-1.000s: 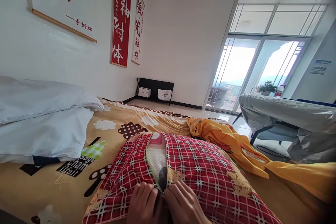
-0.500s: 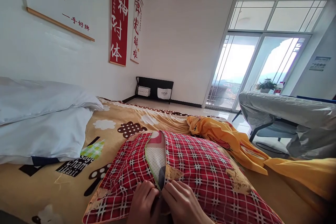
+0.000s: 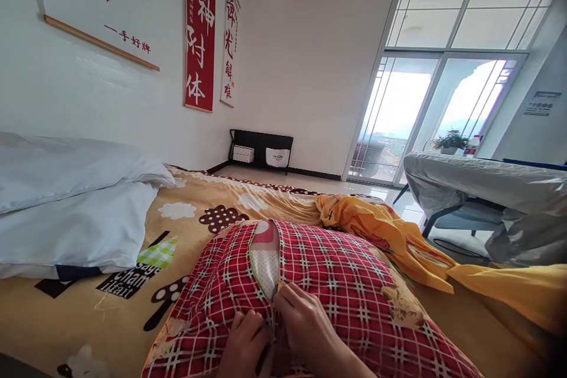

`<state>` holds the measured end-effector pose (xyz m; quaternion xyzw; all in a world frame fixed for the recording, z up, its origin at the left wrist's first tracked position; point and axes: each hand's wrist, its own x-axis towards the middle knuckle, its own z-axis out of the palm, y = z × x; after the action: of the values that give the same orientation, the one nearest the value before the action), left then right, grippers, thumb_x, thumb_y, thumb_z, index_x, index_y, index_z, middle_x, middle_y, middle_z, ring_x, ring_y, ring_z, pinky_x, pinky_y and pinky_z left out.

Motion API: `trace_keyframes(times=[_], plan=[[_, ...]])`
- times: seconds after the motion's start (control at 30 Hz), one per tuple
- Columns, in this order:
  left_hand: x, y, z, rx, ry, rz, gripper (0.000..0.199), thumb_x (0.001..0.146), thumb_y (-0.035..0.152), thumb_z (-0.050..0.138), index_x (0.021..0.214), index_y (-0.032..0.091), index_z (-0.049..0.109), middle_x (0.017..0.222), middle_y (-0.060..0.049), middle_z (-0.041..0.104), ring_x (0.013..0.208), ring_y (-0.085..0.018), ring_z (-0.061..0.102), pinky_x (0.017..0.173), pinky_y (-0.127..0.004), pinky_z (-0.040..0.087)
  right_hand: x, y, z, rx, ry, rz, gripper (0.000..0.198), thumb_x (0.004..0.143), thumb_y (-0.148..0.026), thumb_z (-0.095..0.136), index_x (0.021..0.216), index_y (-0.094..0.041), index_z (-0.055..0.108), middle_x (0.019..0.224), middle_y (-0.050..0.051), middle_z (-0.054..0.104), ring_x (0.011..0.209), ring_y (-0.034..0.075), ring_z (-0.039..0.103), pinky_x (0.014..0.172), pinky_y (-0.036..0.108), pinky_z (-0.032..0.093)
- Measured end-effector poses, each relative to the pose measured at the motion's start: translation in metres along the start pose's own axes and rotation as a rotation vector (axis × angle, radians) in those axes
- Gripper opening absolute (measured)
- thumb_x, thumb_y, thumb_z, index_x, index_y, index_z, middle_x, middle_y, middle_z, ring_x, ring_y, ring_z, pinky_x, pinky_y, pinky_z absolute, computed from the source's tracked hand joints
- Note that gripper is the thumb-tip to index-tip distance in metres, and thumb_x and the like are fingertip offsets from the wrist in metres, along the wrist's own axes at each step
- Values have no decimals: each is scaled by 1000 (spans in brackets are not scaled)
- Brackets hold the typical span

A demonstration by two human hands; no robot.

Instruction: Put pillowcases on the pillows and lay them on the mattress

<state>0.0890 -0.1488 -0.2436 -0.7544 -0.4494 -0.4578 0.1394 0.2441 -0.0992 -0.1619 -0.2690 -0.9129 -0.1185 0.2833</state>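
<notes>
A red plaid pillowcase point(image 3: 341, 266) with a bear print lies in front of me on the bed, filled out by a pillow. A green-edged zipper slit runs up its middle, and the pale dotted inner pillow point(image 3: 263, 263) shows through. My right hand point(image 3: 303, 319) is closed in a pinch on the zipper at the lower end of the gap; its fingers hide the pull. Lower and to the left, my left hand point(image 3: 248, 339) grips the pillowcase fabric beside the seam, fingers curled.
White pillows point(image 3: 75, 207) are stacked at the left on the patterned tan bedspread point(image 3: 177, 209). A crumpled yellow cloth point(image 3: 376, 227) lies beyond the pillowcase to the right. Past the bed stand a plastic-covered table point(image 3: 478, 180) and a low black rack point(image 3: 261, 142) by the wall.
My right hand has moved up along the slit, away from me, and the gap has become shorter. My left hand has stayed low, slightly nearer to me, and the hands are farther apart.
</notes>
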Motion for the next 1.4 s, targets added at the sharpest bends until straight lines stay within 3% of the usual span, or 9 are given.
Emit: trace_keyframes(times=[0.17, 0.33, 0.47, 0.57, 0.77, 0.9, 1.03, 1.27, 1.4], plan=[[2, 1, -9, 74, -44, 84, 19, 79, 3, 46, 79, 20, 55, 76, -2, 60, 73, -17, 57, 70, -29, 46, 11, -2, -6, 1, -296, 89, 26, 75, 2, 48, 85, -21, 56, 92, 1, 63, 83, 15, 54, 64, 26, 35], [5, 5, -15, 93, -13, 94, 20, 77, 2, 47, 76, 20, 54, 74, 0, 60, 73, -15, 58, 76, -28, 50, 21, -1, -17, 66, -329, 126, 25, 71, 3, 48, 78, -20, 53, 89, 1, 62, 79, 14, 53, 61, 27, 33], [9, 5, -20, 58, 1, 105, 19, 82, 5, 47, 74, 20, 54, 74, 1, 60, 74, -14, 59, 82, -28, 51, 21, 3, -22, 71, -216, 69, 24, 68, 3, 47, 73, -20, 51, 82, 0, 61, 69, 13, 51, 56, 26, 31], [10, 2, -23, 85, -22, 168, 23, 89, 10, 44, 71, 21, 53, 69, 2, 58, 70, -12, 58, 77, -26, 50, 13, -1, -27, 49, -16, -16, 23, 69, 1, 46, 74, -20, 50, 77, 0, 59, 64, 13, 49, 53, 26, 31], [22, 12, -20, 355, 131, 98, 37, 98, 39, 30, 76, 21, 52, 73, -4, 62, 73, -21, 59, 74, -36, 45, 2, -15, -45, -40, 262, -178, 33, 99, -17, 29, 72, -19, 48, 70, 1, 55, 61, 13, 46, 53, 26, 34], [44, 23, -15, 366, 249, 70, 32, 97, 29, 27, 72, 21, 46, 67, -3, 57, 67, -21, 56, 69, -36, 41, 2, -16, -49, -45, 296, -193, 40, 103, -22, 23, 72, -19, 49, 68, 1, 55, 59, 11, 46, 53, 24, 35], [54, 27, -14, 214, 236, 152, 24, 90, 13, 32, 70, 21, 41, 60, 1, 53, 56, -15, 50, 60, -30, 38, 1, -9, -43, 11, 222, -131, 36, 99, -16, 28, 70, -19, 49, 68, 1, 55, 56, 11, 46, 49, 25, 33], [36, 12, 12, 70, 269, 186, 36, 96, 16, 22, 69, 21, 46, 58, 1, 53, 53, -14, 49, 53, -29, 34, 25, 16, -22, 206, -64, 109, 25, 87, -7, 43, 66, -20, 48, 71, 0, 58, 62, 10, 51, 57, 21, 38], [28, 4, 12, 140, 156, 299, 43, 101, 18, 22, 66, 20, 46, 56, 2, 52, 52, -12, 48, 54, -27, 35, 51, 34, -18, 134, -212, 193, 23, 85, -2, 45, 71, -18, 54, 78, 1, 61, 67, 11, 52, 60, 23, 36]])
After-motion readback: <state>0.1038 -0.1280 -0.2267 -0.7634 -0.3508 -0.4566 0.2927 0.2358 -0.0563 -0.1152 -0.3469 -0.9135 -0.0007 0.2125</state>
